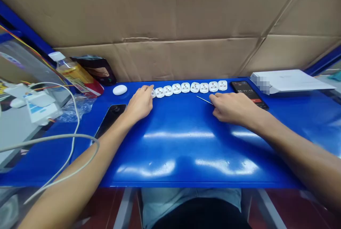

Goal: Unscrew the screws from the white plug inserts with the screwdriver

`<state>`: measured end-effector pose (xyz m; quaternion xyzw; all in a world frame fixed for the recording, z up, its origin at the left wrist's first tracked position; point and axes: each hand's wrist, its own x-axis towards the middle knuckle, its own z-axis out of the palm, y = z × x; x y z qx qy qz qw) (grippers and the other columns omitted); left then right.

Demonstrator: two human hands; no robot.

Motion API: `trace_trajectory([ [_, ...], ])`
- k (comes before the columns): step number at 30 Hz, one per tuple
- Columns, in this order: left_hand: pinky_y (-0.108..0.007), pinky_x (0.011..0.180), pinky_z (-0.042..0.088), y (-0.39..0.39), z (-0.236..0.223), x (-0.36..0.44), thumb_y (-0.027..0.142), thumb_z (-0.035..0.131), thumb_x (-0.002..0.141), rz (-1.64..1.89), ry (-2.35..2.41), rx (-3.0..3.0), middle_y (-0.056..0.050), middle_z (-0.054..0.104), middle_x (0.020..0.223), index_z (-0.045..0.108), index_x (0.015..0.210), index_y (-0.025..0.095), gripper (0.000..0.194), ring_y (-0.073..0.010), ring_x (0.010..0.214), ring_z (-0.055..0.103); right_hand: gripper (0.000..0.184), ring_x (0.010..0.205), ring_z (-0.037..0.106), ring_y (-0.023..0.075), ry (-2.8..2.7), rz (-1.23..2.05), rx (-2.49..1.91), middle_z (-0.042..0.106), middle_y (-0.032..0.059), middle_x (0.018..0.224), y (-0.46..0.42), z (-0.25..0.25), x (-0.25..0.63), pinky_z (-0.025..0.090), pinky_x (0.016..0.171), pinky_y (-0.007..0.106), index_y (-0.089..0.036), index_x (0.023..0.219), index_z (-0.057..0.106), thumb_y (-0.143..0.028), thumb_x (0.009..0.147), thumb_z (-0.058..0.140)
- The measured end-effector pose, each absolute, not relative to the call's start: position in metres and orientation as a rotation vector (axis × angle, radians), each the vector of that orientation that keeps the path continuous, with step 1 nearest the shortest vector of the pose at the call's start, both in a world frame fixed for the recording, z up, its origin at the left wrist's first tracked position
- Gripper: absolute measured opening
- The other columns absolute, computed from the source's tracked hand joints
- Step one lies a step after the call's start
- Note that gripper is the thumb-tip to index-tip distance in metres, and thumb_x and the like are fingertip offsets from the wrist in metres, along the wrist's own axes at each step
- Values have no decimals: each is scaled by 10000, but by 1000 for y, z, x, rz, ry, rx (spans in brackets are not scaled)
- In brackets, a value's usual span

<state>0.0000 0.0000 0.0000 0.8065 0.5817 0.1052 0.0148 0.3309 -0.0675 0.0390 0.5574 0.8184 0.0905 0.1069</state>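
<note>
A row of several small white rounded-square plastic pieces [185,87] with brass-coloured metal parts runs along the back of the blue table. My left hand [140,102] is at the row's left end, its bent fingers on the last white piece [153,93] and covering much of it. My right hand [232,107] is closed on a thin metal tool [204,99], below the right part of the row. The tool's slim shaft points left towards the pieces, and its handle is hidden in my fist.
A phone with a running timer [247,92] and a white box [290,80] lie at right. At left are a dark phone [110,117], white oval case [119,90], drink bottle [76,74], and plastic bag [76,108]. A white cable [77,115] loops over my left forearm. Cardboard [170,19] stands behind.
</note>
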Motion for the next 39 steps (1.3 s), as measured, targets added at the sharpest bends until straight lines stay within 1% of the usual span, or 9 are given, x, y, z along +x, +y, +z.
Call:
trace_trajectory([
  [4, -506, 1176, 471, 2, 11, -7, 205, 488, 1013, 308, 1903, 2494, -223, 651, 1485, 612, 1496, 68, 518, -388, 1389, 606, 162, 701, 694, 267, 2529, 265, 1635, 768, 170, 983, -62, 33, 331, 344, 568, 357, -164, 1036, 669, -162, 947, 533],
  [7, -482, 1070, 532, 0, 23, -11, 270, 610, 969, 341, 1896, 2435, -176, 740, 1364, 724, 1359, 133, 428, -388, 1262, 685, 167, 758, 679, 248, 2812, 163, 1579, 751, 158, 1061, -56, 27, 328, 420, 629, 355, -172, 1064, 655, -166, 945, 539],
  [12, -350, 788, 564, -16, 30, 9, 410, 759, 889, 442, 1531, 2257, -76, 832, 1050, 811, 1129, 191, 329, -275, 913, 763, 144, 821, 675, 221, 3370, -149, 1641, 735, 79, 975, -56, 19, 323, 511, 742, 353, -199, 1061, 670, -190, 934, 603],
  [16, -325, 744, 555, -33, 31, 32, 487, 803, 866, 523, 1393, 2115, -69, 827, 1007, 789, 1204, 175, 460, -239, 836, 759, 99, 859, 712, 221, 3515, -644, 1900, 783, 55, 983, -61, 19, 314, 544, 760, 364, -233, 1009, 741, -295, 992, 666],
  [20, -328, 782, 580, -34, 33, 31, 534, 882, 797, 446, 1183, 2040, -86, 805, 1113, 721, 1345, 180, 672, -222, 876, 750, 312, 668, 661, 182, 3307, -1203, 2300, 730, 25, 738, -64, 17, 304, 520, 641, 338, -218, 775, 734, -435, 998, 718],
  [22, -327, 799, 580, -30, 31, 26, 518, 897, 795, 440, 1112, 2055, -78, 799, 1106, 695, 1395, 192, 712, -222, 909, 741, 304, 645, 670, 173, 3295, -1452, 2314, 711, 10, 697, -64, 12, 301, 549, 653, 333, -212, 836, 744, -460, 1009, 710],
  [25, -308, 763, 540, -28, 25, 24, 512, 844, 870, 470, 1081, 2175, -48, 794, 1016, 742, 1350, 213, 574, -202, 856, 704, 256, 687, 720, 172, 3323, -1726, 2154, 747, 12, 767, -66, 2, 297, 593, 692, 331, -214, 947, 736, -453, 1029, 693],
  [29, -296, 734, 505, -32, 19, 31, 487, 805, 913, 493, 1031, 2216, -47, 806, 1007, 799, 1247, 210, 434, -192, 809, 679, 185, 763, 769, 180, 3312, -1820, 1917, 787, 24, 862, -69, -9, 295, 622, 738, 333, -220, 1039, 738, -403, 1027, 710],
  [39, -283, 725, 463, -35, 20, 34, 497, 725, 974, 493, 969, 2322, -54, 798, 1023, 798, 1240, 217, 393, -188, 798, 656, 159, 765, 768, 177, 3384, -1751, 1890, 790, 25, 864, -71, -10, 296, 630, 730, 326, -223, 1043, 733, -378, 1027, 708],
])
